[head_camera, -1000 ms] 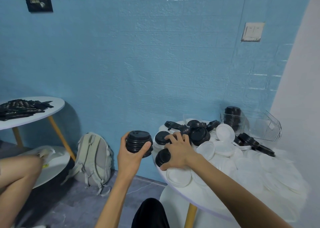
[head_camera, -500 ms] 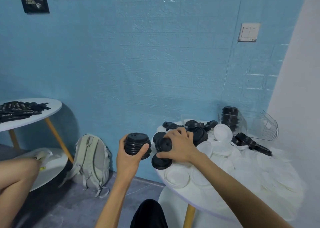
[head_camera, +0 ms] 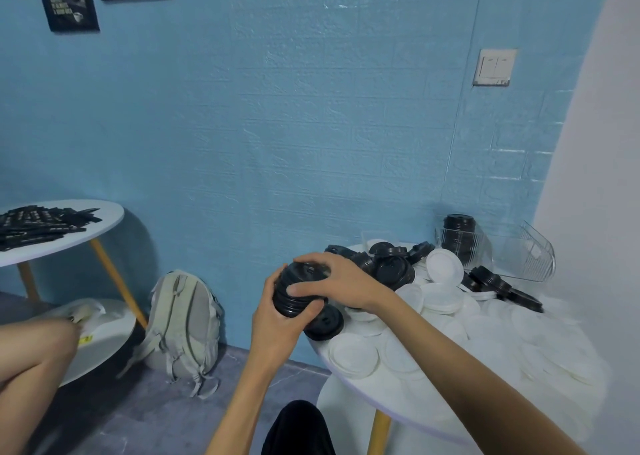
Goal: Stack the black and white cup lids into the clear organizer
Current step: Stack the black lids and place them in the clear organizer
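Lifted off the table since a moment ago, the right hand (head_camera: pixel 341 278) now presses a black lid onto the stack of black lids (head_camera: pixel 298 293) gripped from below by the left hand (head_camera: pixel 277 326). Next, likely, the stack must cross loose white lids (head_camera: pixel 443 271) to the clear organizer (head_camera: pixel 526 254) at the table's (head_camera: pixel 349 378) far side.

We see a stack of black lids (head_camera: pixel 298 293), glossy plastic w/ ribbed rims. White lids (head_camera: pixel 445 267) look smooth, semi-matt plastic. Clear organizer (head_camera: pixel 530 259) is transparent ridged plastic. Round table (head_camera: pixel 349 380) has a smooth white top, its leg looks like wood. Backpack (head_camera: pixel 183 323) is pale cloth. Wall (head_camera: pixel 311 125) is rough, brick-embossed, slight sheen.
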`<state>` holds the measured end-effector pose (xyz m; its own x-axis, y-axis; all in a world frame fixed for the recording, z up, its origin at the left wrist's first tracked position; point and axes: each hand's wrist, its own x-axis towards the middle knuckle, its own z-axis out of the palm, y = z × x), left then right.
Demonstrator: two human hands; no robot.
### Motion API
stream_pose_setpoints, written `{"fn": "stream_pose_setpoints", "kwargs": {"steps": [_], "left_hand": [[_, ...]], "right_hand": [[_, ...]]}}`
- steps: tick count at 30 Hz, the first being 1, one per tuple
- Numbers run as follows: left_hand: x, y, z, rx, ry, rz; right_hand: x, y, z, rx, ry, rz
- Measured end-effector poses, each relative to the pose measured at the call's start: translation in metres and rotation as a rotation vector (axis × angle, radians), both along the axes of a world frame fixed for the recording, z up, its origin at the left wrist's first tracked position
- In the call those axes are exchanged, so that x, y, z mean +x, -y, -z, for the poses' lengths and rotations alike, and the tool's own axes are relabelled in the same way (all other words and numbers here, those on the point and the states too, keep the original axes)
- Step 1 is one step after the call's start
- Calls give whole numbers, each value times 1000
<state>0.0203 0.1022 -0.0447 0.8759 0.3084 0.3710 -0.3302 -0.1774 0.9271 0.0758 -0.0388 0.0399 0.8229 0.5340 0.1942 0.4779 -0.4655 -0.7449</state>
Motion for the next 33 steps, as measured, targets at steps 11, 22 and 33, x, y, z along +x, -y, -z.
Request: {"fn": "stream_pose_setpoints", "kwargs": {"steps": [11, 22, 33], "left_hand": [[-7, 13, -2, -34, 32, -98], [-5, -4, -2, -45, 40, -160], [-8, -37, -2, -128, 70, -240]], "right_hand": [[3, -5, -6, -53, -121, -79], [9, -3, 13, 67, -129, 99], [16, 0, 53, -950, 400, 80]]}}
